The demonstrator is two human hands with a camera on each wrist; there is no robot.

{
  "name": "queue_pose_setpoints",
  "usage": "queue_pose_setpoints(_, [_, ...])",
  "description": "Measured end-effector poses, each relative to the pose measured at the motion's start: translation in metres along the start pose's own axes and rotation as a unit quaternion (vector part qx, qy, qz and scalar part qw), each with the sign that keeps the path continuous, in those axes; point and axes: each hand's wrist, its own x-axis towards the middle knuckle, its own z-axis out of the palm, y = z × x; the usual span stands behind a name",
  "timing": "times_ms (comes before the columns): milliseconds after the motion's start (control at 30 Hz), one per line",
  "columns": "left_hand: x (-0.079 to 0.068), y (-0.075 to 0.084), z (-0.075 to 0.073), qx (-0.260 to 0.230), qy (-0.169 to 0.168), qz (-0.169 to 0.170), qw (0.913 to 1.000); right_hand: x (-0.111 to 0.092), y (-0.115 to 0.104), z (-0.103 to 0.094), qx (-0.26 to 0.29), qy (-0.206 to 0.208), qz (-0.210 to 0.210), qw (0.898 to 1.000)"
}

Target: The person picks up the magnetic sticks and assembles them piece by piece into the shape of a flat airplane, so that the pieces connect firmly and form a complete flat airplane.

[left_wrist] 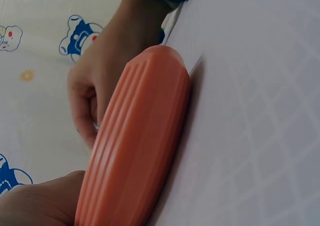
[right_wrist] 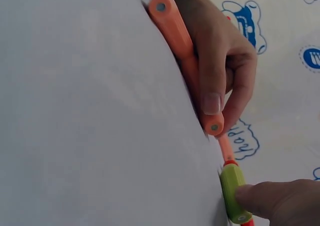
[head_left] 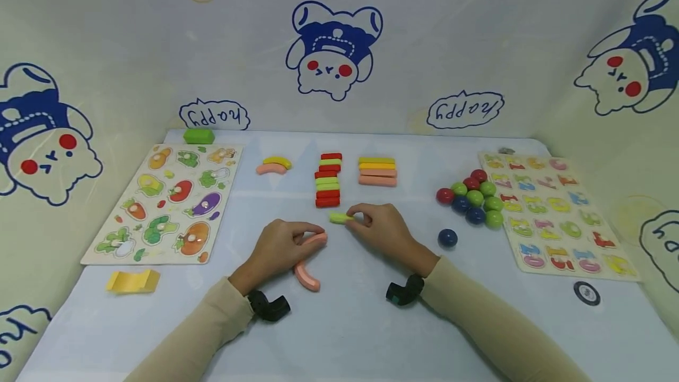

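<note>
My left hand [head_left: 278,247] pinches a pink-orange stick [head_left: 317,238] with a small grey disc in its end face [right_wrist: 214,127]. Just below that hand, a second, curved pink-orange stick [head_left: 306,279] lies on the table. Between thumb and fingertips, my right hand [head_left: 386,233] holds a short light-green stick [head_left: 337,218] at the table surface. Directly beyond it runs a column of red and green sticks [head_left: 327,183]. A ribbed pink-orange stick [left_wrist: 135,136] fills the left wrist view's foreground, hiding part of the hands.
Yellow and pink sticks [head_left: 377,173] lie stacked beyond my right hand; curved pieces [head_left: 273,165] lie left. Coloured balls [head_left: 474,196] and a lone blue ball [head_left: 448,238] sit right. Picture boards [head_left: 159,205] flank both sides. A yellow block [head_left: 132,281] and round disc [head_left: 586,293] are nearer.
</note>
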Motion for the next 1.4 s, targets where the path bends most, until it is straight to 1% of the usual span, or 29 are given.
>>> queue_pose_setpoints(67, [-0.003,-0.001,-0.002,0.006,0.006,-0.007,0.9999,-0.009,-0.001,-0.002,0.013,-0.004,-0.002,1.0])
queue_pose_setpoints(167, [-0.008,-0.001,-0.006,0.006,0.013,-0.011,0.9998,-0.023,-0.005,-0.002,0.038,-0.015,-0.022,0.999])
queue_pose_setpoints(267, [-0.009,-0.002,-0.006,0.006,0.013,-0.001,0.9999,-0.034,-0.009,0.0,0.05,-0.025,-0.045,0.997])
queue_pose_setpoints(333, [-0.009,-0.002,-0.005,0.006,0.013,0.008,0.9999,-0.039,-0.011,0.001,0.055,-0.026,-0.053,0.997])
queue_pose_setpoints(500, [-0.005,-0.001,-0.003,0.007,0.017,0.02,0.9996,-0.039,-0.013,0.002,0.059,-0.005,-0.055,0.997])
queue_pose_setpoints(700, [-0.005,0.001,-0.003,0.003,0.013,0.017,0.9998,-0.037,-0.013,0.004,0.053,-0.003,-0.062,0.997])
queue_pose_setpoints(867, [-0.004,0.004,-0.003,0.004,0.009,0.021,0.9997,-0.039,-0.013,0.002,0.048,0.005,-0.066,0.997])
queue_pose_setpoints(1133, [-0.002,0.006,-0.002,-0.007,0.011,0.007,0.9999,-0.04,-0.014,-0.002,0.02,0.02,-0.05,0.998])
queue_pose_setpoints(1300, [-0.001,0.007,0.0,0.007,0.001,0.014,0.9999,-0.041,-0.013,-0.003,0.006,0.016,-0.041,0.999])
queue_pose_setpoints(1400, [0.0,0.008,0.001,0.004,-0.008,0.014,0.9999,-0.042,-0.011,-0.003,0.004,0.01,-0.042,0.999])
